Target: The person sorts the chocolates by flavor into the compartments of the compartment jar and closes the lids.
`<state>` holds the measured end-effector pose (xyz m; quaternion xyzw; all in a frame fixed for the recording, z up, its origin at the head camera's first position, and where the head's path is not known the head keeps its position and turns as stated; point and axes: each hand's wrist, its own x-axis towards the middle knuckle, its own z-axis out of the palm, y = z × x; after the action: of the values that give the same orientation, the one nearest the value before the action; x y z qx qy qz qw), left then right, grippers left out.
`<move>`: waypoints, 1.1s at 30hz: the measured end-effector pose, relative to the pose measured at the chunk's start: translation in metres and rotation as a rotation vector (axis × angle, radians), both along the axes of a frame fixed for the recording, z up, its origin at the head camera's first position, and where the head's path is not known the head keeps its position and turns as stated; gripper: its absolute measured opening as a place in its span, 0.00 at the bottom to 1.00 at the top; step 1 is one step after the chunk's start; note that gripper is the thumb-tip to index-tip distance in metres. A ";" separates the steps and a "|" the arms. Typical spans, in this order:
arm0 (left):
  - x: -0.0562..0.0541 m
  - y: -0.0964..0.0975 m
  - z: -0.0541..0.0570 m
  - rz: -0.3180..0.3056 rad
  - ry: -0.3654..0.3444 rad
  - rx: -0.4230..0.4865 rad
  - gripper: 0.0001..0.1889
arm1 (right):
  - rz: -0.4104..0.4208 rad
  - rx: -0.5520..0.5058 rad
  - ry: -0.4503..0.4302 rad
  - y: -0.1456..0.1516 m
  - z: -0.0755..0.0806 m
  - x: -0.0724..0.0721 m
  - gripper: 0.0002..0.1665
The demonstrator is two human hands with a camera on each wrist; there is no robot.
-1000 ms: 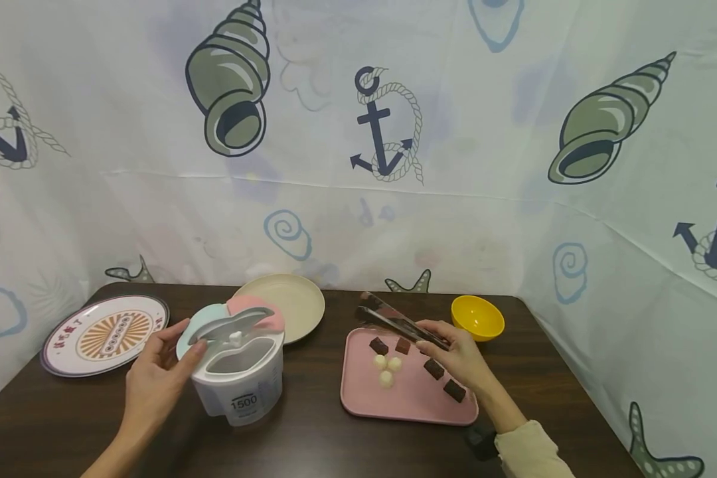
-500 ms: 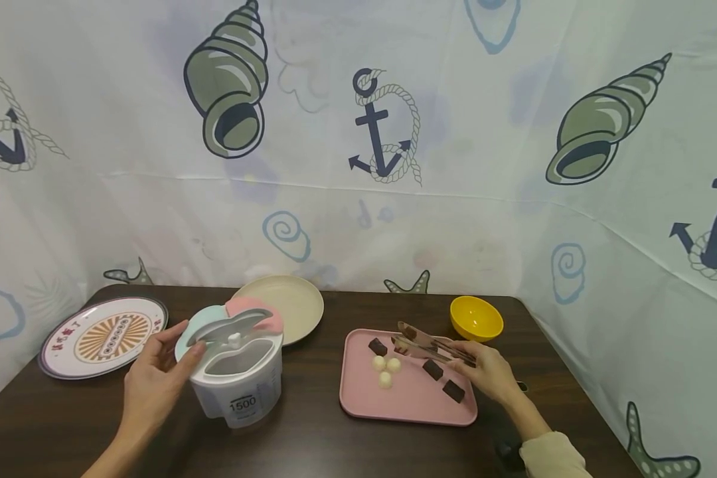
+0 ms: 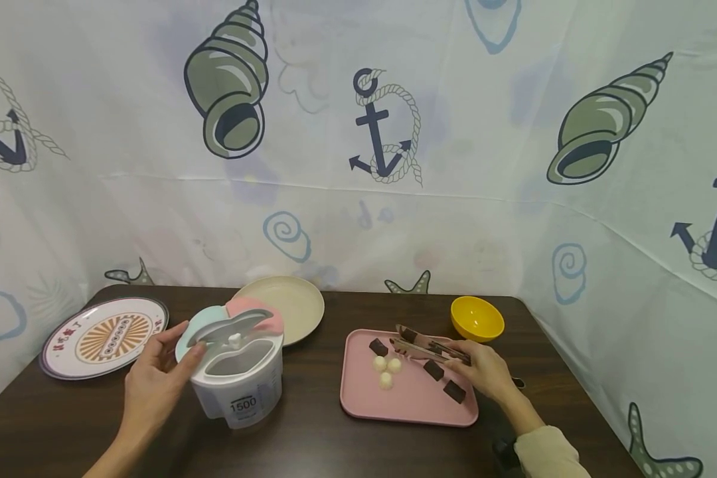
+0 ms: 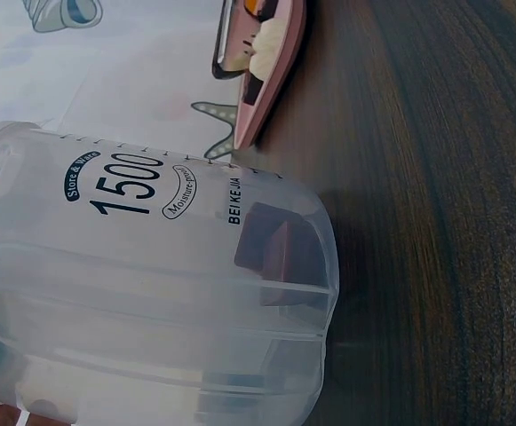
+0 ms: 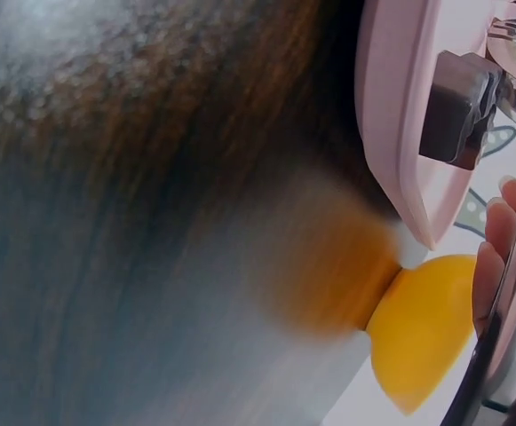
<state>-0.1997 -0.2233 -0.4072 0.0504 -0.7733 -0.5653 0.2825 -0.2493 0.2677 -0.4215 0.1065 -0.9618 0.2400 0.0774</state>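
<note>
While printed cloth hangs beyond the pink tray, dark wood table spreads under it and out to both sides. White plate with an orange sunburst: far left of the tray. Cream plate: left of the tray, further back. Lidded container: near the tray's left side, cloudy see-through body marked 1500, lid partly mint and pink, grey flap raised over the opening.

My left hand, left of the tray and past the container, holds the container by its lid, thumb in front beside the flap, fingers at the mint side. My right hand is at the tray's right edge, thumb and fingers pinching the tongs. Yellow bowl: just off the tray's back right corner.

Shiny metal tongs point left over the tray's back part, arms slightly apart; dark piece at the tips, can't tell if gripped. Dark brown cubes on the tray: two at its right, one at back left. Container left of the tray has dark cubes inside too, at its base. Three white balls bunch left of the tray's middle.
</note>
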 end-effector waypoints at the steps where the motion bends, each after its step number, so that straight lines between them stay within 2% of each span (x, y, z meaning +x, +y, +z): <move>1: 0.001 0.001 0.003 0.009 -0.019 -0.006 0.24 | 0.002 -0.001 0.000 0.000 0.000 0.000 0.22; 4: 0.003 0.003 0.007 0.011 -0.032 0.002 0.24 | 0.006 -0.002 0.008 -0.001 -0.001 -0.001 0.19; 7: 0.001 0.002 0.005 0.015 -0.045 -0.005 0.25 | 0.005 0.001 0.026 -0.001 -0.003 0.000 0.18; 8: -0.003 -0.002 -0.003 -0.003 -0.015 0.002 0.25 | 0.004 0.004 0.032 -0.001 -0.004 0.000 0.18; 9: -0.006 -0.005 -0.007 -0.004 -0.022 -0.004 0.25 | 0.004 0.007 0.037 -0.001 -0.005 0.000 0.17; 11: -0.019 -0.017 -0.030 -0.017 0.023 -0.026 0.26 | -0.002 0.005 0.044 -0.001 -0.006 0.000 0.17; 12: -0.022 -0.021 -0.034 -0.020 0.012 -0.023 0.26 | -0.007 0.002 0.045 -0.002 -0.007 0.000 0.17; 13: -0.029 -0.028 -0.048 -0.025 0.031 -0.027 0.27 | -0.012 -0.001 0.044 -0.002 -0.007 0.001 0.17; 14: -0.028 -0.026 -0.046 -0.026 0.035 -0.024 0.27 | -0.014 -0.005 0.045 -0.002 -0.008 0.001 0.16; 15: -0.024 -0.022 -0.039 -0.009 0.005 -0.032 0.26 | -0.019 -0.008 0.047 -0.002 -0.008 0.002 0.16; 16: -0.023 -0.021 -0.038 -0.008 0.015 -0.030 0.26 | -0.023 -0.013 0.048 -0.002 -0.009 0.002 0.16; 18: -0.016 -0.015 -0.026 -0.009 -0.004 -0.027 0.26 | -0.028 -0.024 0.047 -0.002 -0.009 0.003 0.16; 19: -0.016 -0.015 -0.028 -0.015 0.025 -0.027 0.26 | -0.029 -0.032 0.048 -0.002 -0.009 0.003 0.16; 20: -0.010 -0.011 -0.018 -0.022 0.022 -0.032 0.26 | -0.029 -0.040 0.052 -0.002 -0.009 0.003 0.17; 21: -0.014 -0.015 -0.025 -0.043 0.053 -0.015 0.26 | -0.034 -0.046 0.051 -0.001 -0.009 0.004 0.17; 23: -0.016 -0.017 -0.028 -0.056 0.068 -0.013 0.25 | -0.035 -0.053 0.063 -0.001 -0.008 0.004 0.18; 26: -0.010 -0.011 -0.016 -0.054 0.055 0.002 0.24 | -0.043 -0.062 0.074 0.000 -0.007 0.005 0.18; 27: -0.010 -0.010 -0.016 -0.063 0.077 0.030 0.24 | -0.047 -0.065 0.071 0.000 -0.007 0.005 0.18; 29: -0.006 -0.005 -0.008 -0.036 0.050 0.006 0.24 | -0.055 -0.077 0.058 0.001 -0.006 0.006 0.18; 30: -0.005 -0.005 -0.008 -0.036 0.063 0.009 0.24 | -0.059 -0.086 0.048 0.001 -0.006 0.007 0.19; 33: -0.003 -0.002 -0.003 -0.019 0.045 0.011 0.24 | -0.068 -0.109 0.038 0.001 -0.004 0.009 0.18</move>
<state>-0.2024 -0.2250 -0.4106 0.0318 -0.7641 -0.5734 0.2939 -0.2399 0.2683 -0.4258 0.0737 -0.9487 0.2873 0.1096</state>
